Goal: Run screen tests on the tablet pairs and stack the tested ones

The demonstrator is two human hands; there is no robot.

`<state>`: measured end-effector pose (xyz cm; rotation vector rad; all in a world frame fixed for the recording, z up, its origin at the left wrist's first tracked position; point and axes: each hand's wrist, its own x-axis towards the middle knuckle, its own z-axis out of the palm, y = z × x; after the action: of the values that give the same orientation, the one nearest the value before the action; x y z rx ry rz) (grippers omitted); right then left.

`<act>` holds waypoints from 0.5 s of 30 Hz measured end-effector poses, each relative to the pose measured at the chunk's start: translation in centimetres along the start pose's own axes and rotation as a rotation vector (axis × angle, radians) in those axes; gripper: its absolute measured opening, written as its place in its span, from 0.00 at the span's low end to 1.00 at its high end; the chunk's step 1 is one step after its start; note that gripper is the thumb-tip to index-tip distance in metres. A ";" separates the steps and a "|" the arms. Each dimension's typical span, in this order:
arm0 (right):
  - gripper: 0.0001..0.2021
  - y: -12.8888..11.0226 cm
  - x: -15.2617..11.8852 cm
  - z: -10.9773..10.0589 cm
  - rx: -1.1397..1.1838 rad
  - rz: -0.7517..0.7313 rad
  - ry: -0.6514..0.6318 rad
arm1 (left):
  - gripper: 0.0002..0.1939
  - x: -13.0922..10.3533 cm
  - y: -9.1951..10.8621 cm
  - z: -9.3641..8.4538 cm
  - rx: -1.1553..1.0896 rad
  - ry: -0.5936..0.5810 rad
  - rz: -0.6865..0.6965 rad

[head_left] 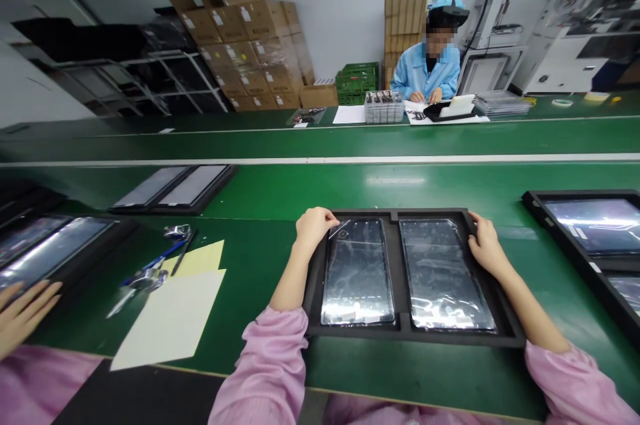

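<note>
Pinching clear film [339, 229] between closed thumb and forefinger of the left hand [313, 226], at the eleven o'clock corner of the left tablet [357, 275]. Gripping the rim of the black tray [399, 271] at two o'clock, with the right hand [485, 243] curled snugly over it. Lying flat on the green table [265, 191], toward five o'clock from the view's centre. Running nine to three along the tray's long axis, twelve to six along the left tablet's, and leaning slightly toward eleven along that of the right tablet [443, 275].
</note>
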<state>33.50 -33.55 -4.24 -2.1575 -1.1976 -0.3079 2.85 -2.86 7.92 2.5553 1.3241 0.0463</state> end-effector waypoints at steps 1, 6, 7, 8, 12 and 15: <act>0.30 0.0 0.0 0.0 0.000 0.002 -0.001 | 0.04 0.0 0.0 0.0 -0.006 0.001 -0.003; 0.30 -0.2 0.0 -0.1 0.002 0.005 0.000 | 0.05 0.2 0.0 0.5 -0.034 -0.003 -0.001; 0.30 -0.2 0.0 -0.1 0.002 0.007 0.000 | 0.05 0.3 0.0 0.6 -0.038 -0.004 0.000; 0.30 -0.3 0.0 -0.1 0.003 0.009 -0.002 | 0.06 0.3 0.0 0.7 -0.040 -0.003 0.000; 0.30 -0.2 0.0 -0.2 0.007 0.007 -0.013 | 0.07 0.5 -0.1 0.9 -0.043 0.005 -0.006; 0.30 -0.2 0.0 -0.1 0.008 0.000 -0.011 | 0.07 0.5 -0.1 1.0 -0.050 0.009 -0.010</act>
<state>33.36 -33.54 -4.06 -2.1547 -1.2023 -0.2911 3.22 -2.58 6.85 2.5093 1.3227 0.0887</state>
